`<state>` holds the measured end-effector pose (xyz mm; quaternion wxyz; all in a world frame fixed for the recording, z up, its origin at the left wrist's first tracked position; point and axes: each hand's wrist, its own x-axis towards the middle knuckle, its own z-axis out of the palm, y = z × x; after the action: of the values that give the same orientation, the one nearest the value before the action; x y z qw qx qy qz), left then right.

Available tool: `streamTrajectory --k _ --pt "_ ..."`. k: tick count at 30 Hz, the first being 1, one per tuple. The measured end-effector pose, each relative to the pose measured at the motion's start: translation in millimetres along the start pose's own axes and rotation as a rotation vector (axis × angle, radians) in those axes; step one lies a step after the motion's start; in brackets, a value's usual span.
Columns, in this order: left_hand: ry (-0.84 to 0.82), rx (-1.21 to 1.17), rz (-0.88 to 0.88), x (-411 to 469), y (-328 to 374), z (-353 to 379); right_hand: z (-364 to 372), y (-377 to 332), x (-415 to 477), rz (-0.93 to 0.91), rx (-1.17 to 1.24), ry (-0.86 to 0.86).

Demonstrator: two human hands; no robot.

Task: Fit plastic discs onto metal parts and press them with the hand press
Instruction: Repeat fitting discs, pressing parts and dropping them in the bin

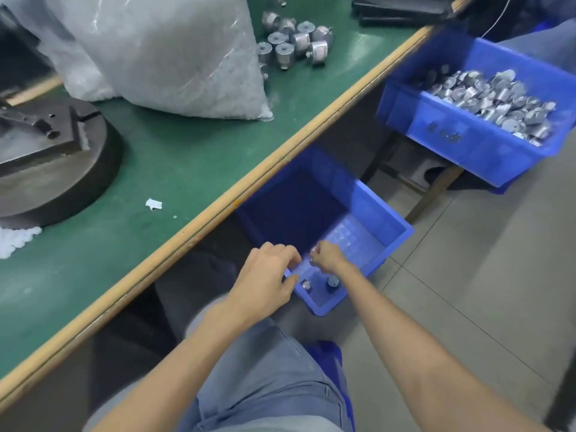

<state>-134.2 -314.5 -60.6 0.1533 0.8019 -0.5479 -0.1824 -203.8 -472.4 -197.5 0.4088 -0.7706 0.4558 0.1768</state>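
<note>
Below the table's edge stands a blue bin (392, 232), nearly empty, with two metal parts (306, 285) lying at its near end. My left hand (265, 279) grips the bin's near rim between curled fingers and thumb. Just to its right, my right hand (327, 260) hovers over the bin with its fingers curled round something small and shiny, seemingly a metal part. The hand press's round dark base (62, 182) sits on the green table (187, 157) at the left. A big clear bag of white plastic discs (171, 57) leans behind it.
Several metal parts (293, 39) stand loose on the table at the back. A second blue bin (461, 141) heaped with metal parts is at the right. Loose white discs (15, 241) lie by the press. Black trays (402, 7) lie at the far edge. My knees are under the table.
</note>
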Motion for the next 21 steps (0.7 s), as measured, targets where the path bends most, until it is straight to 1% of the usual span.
streamTrajectory --k 2,5,10,13,15,19,21 --pt "-0.009 -0.027 0.005 -3.8 0.0 0.8 18.2 10.5 18.6 0.017 -0.179 -0.057" --pt "-0.013 -0.067 0.003 -6.9 -1.4 -2.2 35.7 21.7 27.2 -0.004 -0.327 -0.121" --pt "0.012 -0.095 0.016 -0.7 0.6 -8.9 39.7 32.9 24.3 0.009 -0.379 -0.13" --pt "0.021 -0.115 0.04 0.3 4.4 -13.1 31.6 29.8 20.4 0.035 -0.321 -0.081" --pt "0.039 -0.125 0.057 -0.4 6.1 -18.5 21.7 18.1 15.1 0.008 -0.174 0.026" --pt "0.122 -0.128 0.092 -1.7 8.3 -38.8 -6.7 -17.5 -6.0 -0.118 0.21 0.356" --pt "0.18 -0.131 0.109 -3.9 8.7 -53.6 -25.3 -40.4 -19.8 -0.201 0.308 0.491"
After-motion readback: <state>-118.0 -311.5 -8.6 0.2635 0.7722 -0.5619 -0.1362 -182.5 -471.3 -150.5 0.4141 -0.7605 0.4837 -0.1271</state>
